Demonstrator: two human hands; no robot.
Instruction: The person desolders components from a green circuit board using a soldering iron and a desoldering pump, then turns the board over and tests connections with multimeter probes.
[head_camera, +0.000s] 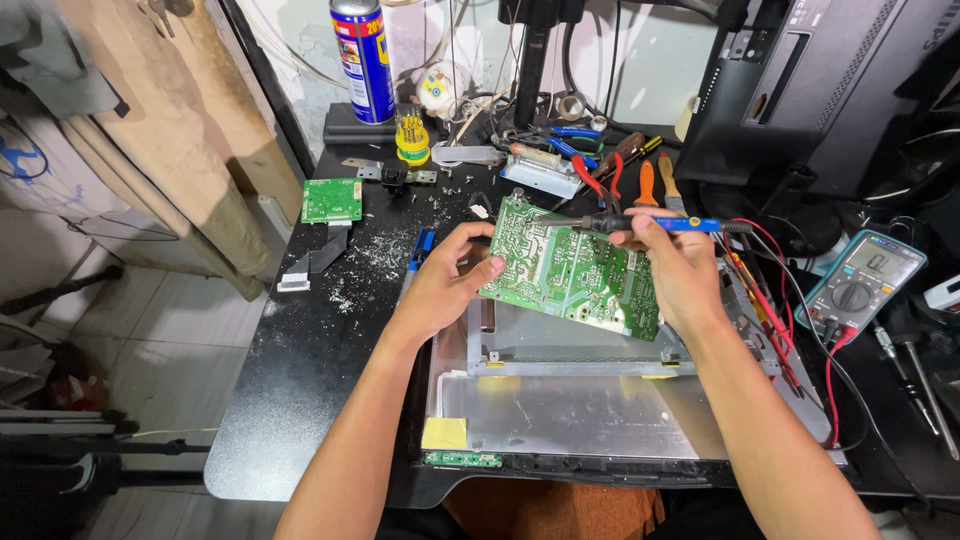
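A large green circuit board (565, 270) is tilted up over a metal monitor back panel (570, 410). My left hand (450, 285) grips the board's left edge, thumb on its face. My right hand (675, 265) holds a soldering iron (655, 224) with a blue and black handle. Its tip points left and sits just above the board's upper edge. Red wires run past my right wrist.
A multimeter (862, 282) with red leads lies to the right. Pliers and screwdrivers (610, 165) lie behind the board. A small green board (331, 200) and a ribbon cable rest at left. A blue and yellow spray can (362, 60) stands at the back, with a black monitor (830, 90) at right.
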